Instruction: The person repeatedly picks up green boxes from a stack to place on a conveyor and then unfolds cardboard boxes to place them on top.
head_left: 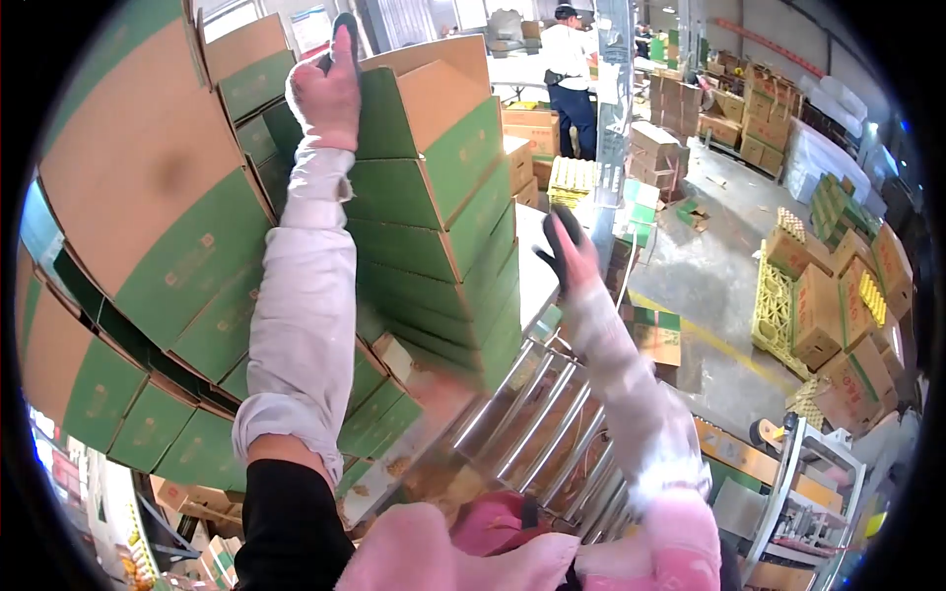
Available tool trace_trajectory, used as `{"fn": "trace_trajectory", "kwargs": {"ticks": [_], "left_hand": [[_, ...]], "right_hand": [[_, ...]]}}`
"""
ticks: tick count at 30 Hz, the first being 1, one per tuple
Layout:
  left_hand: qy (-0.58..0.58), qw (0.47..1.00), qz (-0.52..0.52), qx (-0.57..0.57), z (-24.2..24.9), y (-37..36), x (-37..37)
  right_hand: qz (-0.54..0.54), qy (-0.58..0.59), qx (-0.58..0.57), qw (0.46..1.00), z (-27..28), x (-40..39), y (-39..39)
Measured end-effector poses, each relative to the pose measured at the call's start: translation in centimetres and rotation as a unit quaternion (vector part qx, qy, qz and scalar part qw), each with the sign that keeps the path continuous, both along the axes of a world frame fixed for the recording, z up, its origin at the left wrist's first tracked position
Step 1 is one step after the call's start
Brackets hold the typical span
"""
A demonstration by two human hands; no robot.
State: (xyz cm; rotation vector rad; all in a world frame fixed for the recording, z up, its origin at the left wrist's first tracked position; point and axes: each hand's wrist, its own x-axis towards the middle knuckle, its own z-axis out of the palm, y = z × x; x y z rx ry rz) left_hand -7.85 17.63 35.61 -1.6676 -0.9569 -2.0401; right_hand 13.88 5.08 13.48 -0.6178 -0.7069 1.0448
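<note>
In the head view, a tall stack of nested green-and-brown cardboard cartons [434, 217] stands in front of me. My left hand [330, 94], in a pink glove with dark fingertips, is raised beside the stack's upper left edge. Its fingers point up and are apart; whether the palm touches the carton cannot be made out. To the right of the stack, my right hand [570, 251] is held out in a similar glove, its fingers spread around nothing. More large green-and-brown cartons [148, 197] rise close on my left.
A roller conveyor [537, 414] runs below my right arm. Behind it rises a metal post [613, 108], with a person [570, 69] standing beyond. Cartons [818, 305] and yellow egg trays [774, 305] sit on the floor at right, near a metal cart [803, 492].
</note>
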Motion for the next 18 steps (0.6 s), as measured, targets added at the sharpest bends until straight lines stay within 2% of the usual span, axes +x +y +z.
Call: {"fn": "trace_trajectory", "kwargs": {"ticks": [1,2,3,4,5,6,7,8,9,11,13,14,15,16,17,18], "left_hand": [[-0.052,0.990,-0.104,0.078,0.0,-1.6,1.5],[-0.037,0.986,-0.153,0.055,0.1,-3.2,2.2],[-0.023,0.979,-0.203,0.030,0.0,-5.0,3.0],[-0.010,0.946,-0.311,0.085,-0.2,-8.5,5.4],[-0.080,0.876,-0.469,0.077,-1.0,-12.1,8.2],[0.050,0.911,-0.380,0.154,-1.9,-14.1,8.9],[0.169,0.911,-0.275,0.257,-2.8,-16.0,9.5],[0.256,0.876,-0.195,0.360,-3.7,-18.0,10.2],[0.315,0.860,-0.253,0.312,-6.2,-20.6,10.2],[0.347,0.848,-0.285,0.280,-10.6,-21.7,11.5],[0.404,0.874,-0.204,0.179,-17.0,-19.8,12.3],[0.495,0.844,-0.200,0.053,-20.6,-19.3,12.0],[0.573,0.797,-0.175,-0.073,-24.3,-18.9,11.8],[0.628,0.706,-0.285,-0.161,-31.2,-18.3,11.9],[0.661,0.632,-0.368,-0.168,-35.9,-18.6,12.7],[0.669,0.568,-0.393,-0.275,-40.6,-20.0,13.5]], "right_hand": [[-0.015,-0.073,-0.066,0.995,4.3,-1.0,1.4],[-0.021,-0.062,-0.053,0.996,5.5,-1.3,4.5],[0.011,0.019,0.013,1.000,7.2,-1.9,5.3],[0.044,0.076,0.056,0.995,8.7,-1.4,4.0],[0.081,0.135,0.096,0.983,10.2,-0.9,2.6],[0.119,0.191,0.132,0.965,11.7,-0.5,1.3],[0.132,0.197,0.154,0.959,11.2,1.8,-1.5],[0.116,0.175,0.152,0.966,9.1,4.5,-4.4],[0.084,0.140,0.142,0.976,6.8,7.5,-7.7],[-0.026,0.045,0.089,0.995,1.5,13.2,-14.6],[-0.151,-0.039,-0.024,0.987,-5.9,17.7,-20.2],[-0.197,-0.061,-0.100,0.973,-10.8,19.0,-22.2],[-0.231,-0.081,-0.177,0.953,-16.3,19.9,-23.8],[-0.254,-0.100,-0.249,0.929,-21.6,20.0,-25.6],[-0.316,-0.086,-0.236,0.915,-24.6,17.7,-27.2],[-0.373,-0.053,-0.310,0.873,-29.4,16.8,-29.0]]}}
